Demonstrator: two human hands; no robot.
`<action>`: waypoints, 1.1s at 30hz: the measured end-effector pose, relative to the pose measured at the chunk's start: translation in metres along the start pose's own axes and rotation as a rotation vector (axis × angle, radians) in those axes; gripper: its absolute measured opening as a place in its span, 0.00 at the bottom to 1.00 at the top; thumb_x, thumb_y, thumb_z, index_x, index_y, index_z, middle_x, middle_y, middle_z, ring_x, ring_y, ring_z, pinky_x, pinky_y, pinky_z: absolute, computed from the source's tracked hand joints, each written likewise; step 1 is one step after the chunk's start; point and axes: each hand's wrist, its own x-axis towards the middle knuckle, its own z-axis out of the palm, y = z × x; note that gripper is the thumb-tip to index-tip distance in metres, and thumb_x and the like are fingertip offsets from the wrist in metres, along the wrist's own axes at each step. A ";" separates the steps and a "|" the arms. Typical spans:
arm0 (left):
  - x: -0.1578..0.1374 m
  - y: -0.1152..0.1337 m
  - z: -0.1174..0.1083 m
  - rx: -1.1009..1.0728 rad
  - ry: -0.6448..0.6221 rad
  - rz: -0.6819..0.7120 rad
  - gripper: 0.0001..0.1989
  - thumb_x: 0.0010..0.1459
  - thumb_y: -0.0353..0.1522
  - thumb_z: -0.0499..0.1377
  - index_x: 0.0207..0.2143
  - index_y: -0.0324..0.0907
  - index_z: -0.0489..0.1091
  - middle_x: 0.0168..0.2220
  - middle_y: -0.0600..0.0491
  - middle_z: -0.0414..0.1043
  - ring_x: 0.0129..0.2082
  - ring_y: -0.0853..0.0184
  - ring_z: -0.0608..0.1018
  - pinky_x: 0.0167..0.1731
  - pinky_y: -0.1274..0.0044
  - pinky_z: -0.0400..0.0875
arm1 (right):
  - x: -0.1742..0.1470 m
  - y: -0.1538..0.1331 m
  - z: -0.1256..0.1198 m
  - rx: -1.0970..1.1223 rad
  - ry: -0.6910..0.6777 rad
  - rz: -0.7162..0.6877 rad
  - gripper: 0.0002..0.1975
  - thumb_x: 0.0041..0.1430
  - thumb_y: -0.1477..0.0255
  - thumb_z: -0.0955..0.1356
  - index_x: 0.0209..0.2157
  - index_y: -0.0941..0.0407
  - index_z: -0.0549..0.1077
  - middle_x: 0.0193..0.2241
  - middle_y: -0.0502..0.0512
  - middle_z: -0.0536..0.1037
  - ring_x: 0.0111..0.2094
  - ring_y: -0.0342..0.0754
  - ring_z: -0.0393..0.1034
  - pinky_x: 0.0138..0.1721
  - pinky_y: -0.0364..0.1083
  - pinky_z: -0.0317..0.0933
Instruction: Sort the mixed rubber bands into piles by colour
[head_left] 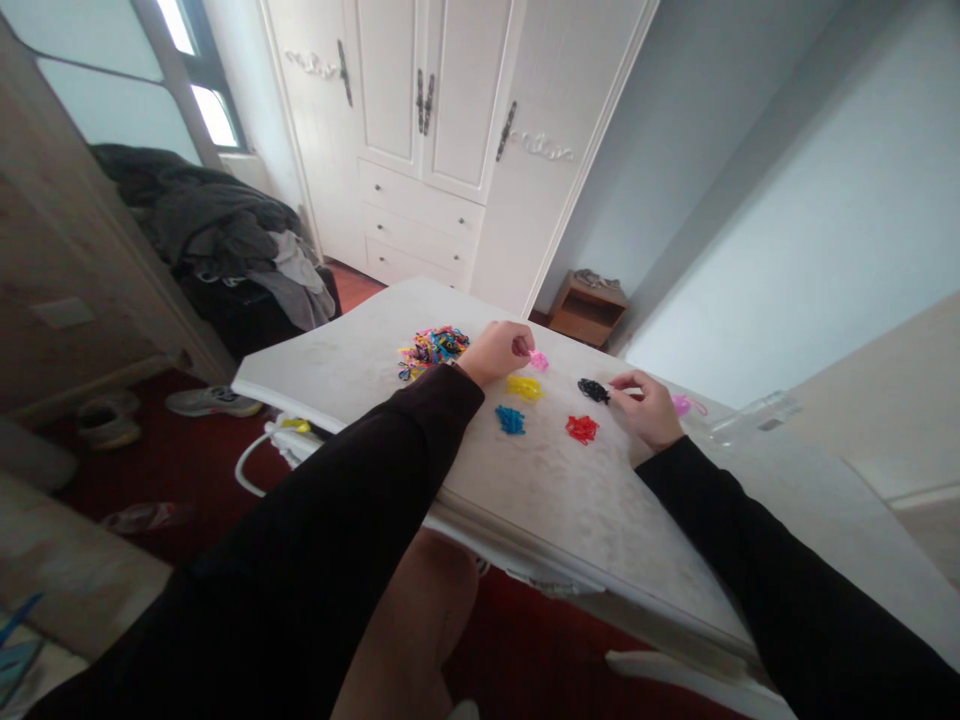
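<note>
On the white worktop (pixel 525 495), a pink heap of thin bands (pixel 539 361) is lying beside the left hand (pixel 497 350), a black heap (pixel 593 390) beside the right hand (pixel 651 410). Whether fingers are pinching, I cannot tell.

The off-white worktop (pixel 510 475), its surface smudged with grey, carries a tangled mixed pile (pixel 439 347) of small coloured bands toward the left. Beside it sit separate little heaps: pink bands (pixel 538 361), yellow bands (pixel 524 388), blue bands (pixel 511 420), black bands (pixel 593 390) and red bands (pixel 582 430). Farther right lie a pinkish-purple item (pixel 681 404), partly hidden, and a clear plastic container (pixel 757 416).
</note>
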 end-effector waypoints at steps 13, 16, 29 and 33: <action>-0.040 -0.012 -0.108 0.222 0.558 -0.128 0.16 0.53 0.26 0.62 0.46 0.41 0.75 0.29 0.56 0.78 0.30 0.67 0.79 0.38 0.74 0.75 | -0.001 0.006 0.002 -0.008 0.006 -0.025 0.11 0.49 0.60 0.72 0.31 0.52 0.77 0.34 0.56 0.83 0.32 0.53 0.75 0.37 0.52 0.71; -0.057 -0.025 -0.128 0.274 0.506 -0.250 0.09 0.51 0.28 0.62 0.37 0.40 0.76 0.31 0.52 0.80 0.34 0.64 0.81 0.41 0.73 0.75 | -0.001 0.007 0.003 0.007 -0.012 -0.007 0.12 0.48 0.60 0.72 0.31 0.53 0.78 0.35 0.56 0.83 0.30 0.52 0.74 0.36 0.53 0.72; -0.064 -0.032 -0.124 0.377 0.237 -0.375 0.07 0.51 0.36 0.67 0.26 0.42 0.82 0.23 0.50 0.77 0.25 0.63 0.74 0.32 0.71 0.70 | -0.003 0.003 0.002 -0.024 -0.001 -0.031 0.11 0.49 0.60 0.72 0.30 0.53 0.78 0.35 0.57 0.83 0.35 0.55 0.76 0.39 0.54 0.72; -0.065 -0.033 -0.124 0.394 0.196 -0.367 0.07 0.51 0.37 0.68 0.26 0.42 0.81 0.24 0.50 0.76 0.26 0.63 0.74 0.33 0.71 0.69 | -0.003 0.003 0.002 -0.023 -0.007 -0.027 0.11 0.48 0.60 0.72 0.30 0.53 0.78 0.34 0.56 0.83 0.35 0.55 0.76 0.38 0.54 0.73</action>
